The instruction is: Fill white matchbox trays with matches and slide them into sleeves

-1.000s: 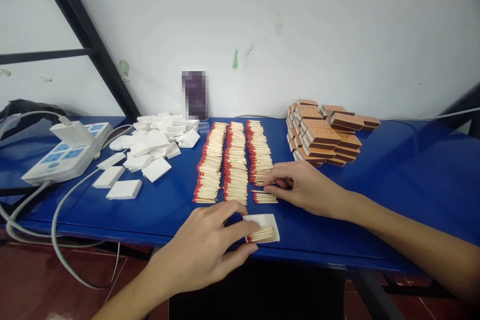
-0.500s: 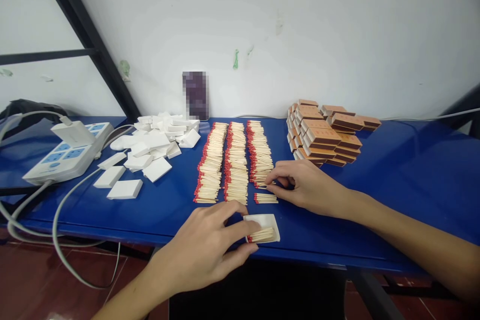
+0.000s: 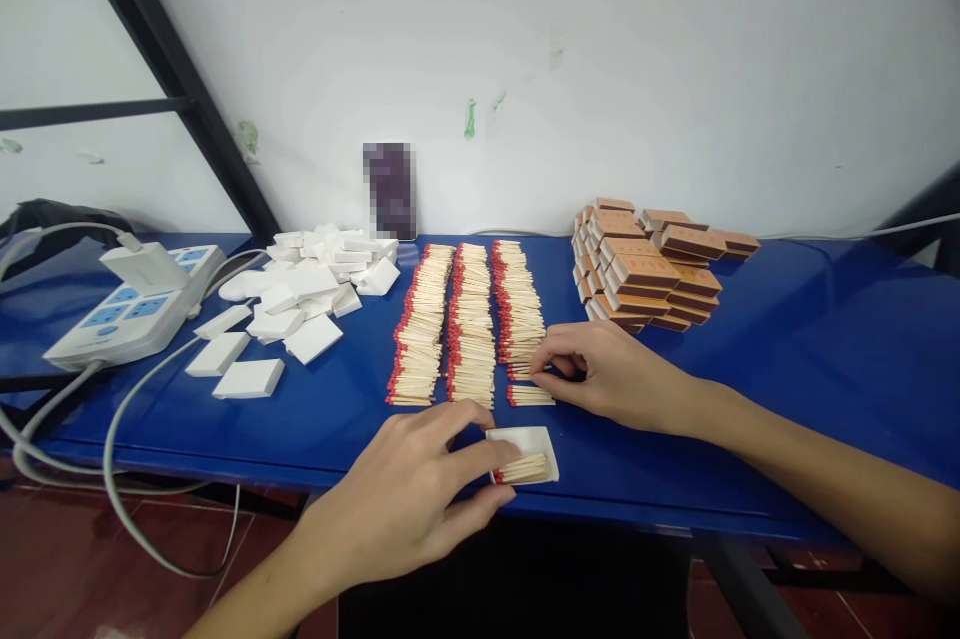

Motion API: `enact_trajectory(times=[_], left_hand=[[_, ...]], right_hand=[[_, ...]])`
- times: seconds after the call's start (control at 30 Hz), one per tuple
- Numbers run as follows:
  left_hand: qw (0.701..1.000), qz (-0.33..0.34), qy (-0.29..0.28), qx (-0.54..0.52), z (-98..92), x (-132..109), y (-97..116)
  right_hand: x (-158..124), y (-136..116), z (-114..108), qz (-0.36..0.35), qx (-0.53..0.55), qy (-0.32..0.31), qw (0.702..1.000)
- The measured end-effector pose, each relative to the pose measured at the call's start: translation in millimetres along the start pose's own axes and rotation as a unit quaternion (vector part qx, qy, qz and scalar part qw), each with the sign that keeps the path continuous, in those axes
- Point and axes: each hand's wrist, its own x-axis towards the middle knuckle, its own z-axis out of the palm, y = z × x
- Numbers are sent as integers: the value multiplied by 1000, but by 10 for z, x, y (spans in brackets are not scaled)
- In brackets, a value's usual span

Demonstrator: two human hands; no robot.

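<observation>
- On glossy blue flat tabletop (image 3: 322, 409), at left: loose heap of white rectangular thin-card trays (image 3: 300, 289). Looks light, probably easy to dent; lift singly by opposite long sides.
- Left hand (image 3: 416, 484), clamped on white shallow rectangular card tray (image 3: 538, 439) at front edge of tabletop. Has thumb along near side, another finger by far-left corner, index finger reaching inside.
- Beyond tray: three long dense columns of slim pale wooden red-headed matches (left (image 3: 420, 319), middle (image 3: 471, 329), right (image 3: 517, 299)), heads pointing left. Should be stiff along the length, brittle in bending, prone to rolling.
- Inside tray, along near side: small bundle of same matches (image 3: 529, 468). Likely adds hardly any weight, may slide if tilted. Hold tray low on opposite sides; expect thin card to buckle under a hard squeeze.
- Between tray and right column: short loose row of matches (image 3: 529, 396). Best taken by bare wood, clear of heads.
- Right hand (image 3: 607, 369), thumb and index tips close together at near end of right column. Impossible to tell whether pinching a match.
- Farther right: stacked orange-brown rectangular cardboard matchboxes (image 3: 645, 269). Looks stiffer than trays, stack possibly unstable; take from top, by sides.
</observation>
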Motion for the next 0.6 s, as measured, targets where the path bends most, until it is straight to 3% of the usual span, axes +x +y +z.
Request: enact_trajectory(times=[0.37,0.6], left_hand=[[1000,0,1,-2,1,1,-1],[1000,-4,-3,-7,-1,3,-7]], right_hand=[[-10,-48,-20,2,33,-15,999],[2,15,14,-11,-16,18,1000]])
